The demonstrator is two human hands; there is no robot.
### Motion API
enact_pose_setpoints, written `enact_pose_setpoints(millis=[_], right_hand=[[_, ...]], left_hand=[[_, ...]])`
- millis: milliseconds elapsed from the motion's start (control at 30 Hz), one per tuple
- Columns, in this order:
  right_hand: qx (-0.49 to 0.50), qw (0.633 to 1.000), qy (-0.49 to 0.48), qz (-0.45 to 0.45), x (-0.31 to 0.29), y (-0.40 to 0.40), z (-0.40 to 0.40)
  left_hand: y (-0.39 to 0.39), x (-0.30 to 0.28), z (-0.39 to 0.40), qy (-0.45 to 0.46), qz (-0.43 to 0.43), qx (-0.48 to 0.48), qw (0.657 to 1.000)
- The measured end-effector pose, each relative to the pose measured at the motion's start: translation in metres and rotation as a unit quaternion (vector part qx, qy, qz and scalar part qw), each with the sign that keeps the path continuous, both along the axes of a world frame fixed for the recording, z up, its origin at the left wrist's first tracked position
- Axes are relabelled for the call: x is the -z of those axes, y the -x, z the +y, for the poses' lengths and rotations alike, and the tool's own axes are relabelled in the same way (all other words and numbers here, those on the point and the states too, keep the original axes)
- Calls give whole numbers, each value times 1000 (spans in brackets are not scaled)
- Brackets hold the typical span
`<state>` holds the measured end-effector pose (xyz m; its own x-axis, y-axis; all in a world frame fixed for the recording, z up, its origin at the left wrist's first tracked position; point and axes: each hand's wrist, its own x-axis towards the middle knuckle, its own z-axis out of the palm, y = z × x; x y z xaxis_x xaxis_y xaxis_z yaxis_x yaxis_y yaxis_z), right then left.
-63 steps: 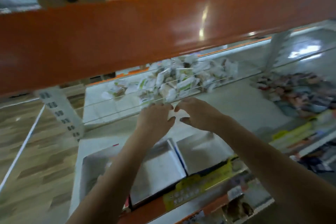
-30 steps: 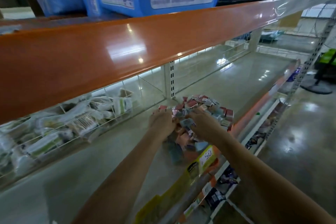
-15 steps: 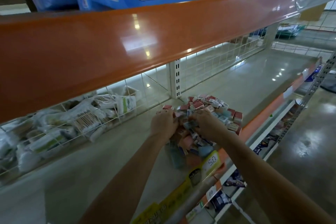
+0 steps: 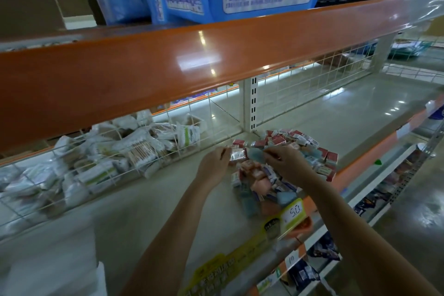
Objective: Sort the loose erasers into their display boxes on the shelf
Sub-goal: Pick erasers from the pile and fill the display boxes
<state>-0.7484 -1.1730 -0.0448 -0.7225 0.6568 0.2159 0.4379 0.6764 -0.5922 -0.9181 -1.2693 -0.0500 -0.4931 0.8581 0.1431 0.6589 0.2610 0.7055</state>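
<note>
Since the erasers [image 4: 276,168] lie heaped loose on the shelf [image 4: 336,113], my left hand [image 4: 213,166] pinches a wrapped one and my right hand [image 4: 286,162] pinches a blue one, seemingly sorting.

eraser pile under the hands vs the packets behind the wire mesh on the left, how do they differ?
The eraser pile is mixed red, pink and blue; the packets behind the mesh are mostly white with green print. The erasers are small blocks; the packets are larger, soft bags. The pile lies on the open shelf near its front edge; the packets sit behind the wire mesh. Both hands, left and right, are at the pile; neither touches the packets. Both are loose, unsorted heaps.
</note>
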Motion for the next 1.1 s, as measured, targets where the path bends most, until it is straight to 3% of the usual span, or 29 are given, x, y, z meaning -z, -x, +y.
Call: enact_pose_setpoints(millis=[200,400,733,1100], right_hand=[[-47,986,132,94,-2,17,-33],[-136,943,263,149,-13,45,-76],[-260,932,240,77,-32,117,-166],[-367,892,263,20,-39,192,-291]], left_hand=[[8,-11,-48,-41,-122,-31,991],[27,-22,-115,-65,-143,-78,984],[67,-38,-253,-79,-143,-157,974],[121,-43,-412,-42,-113,-218,969]])
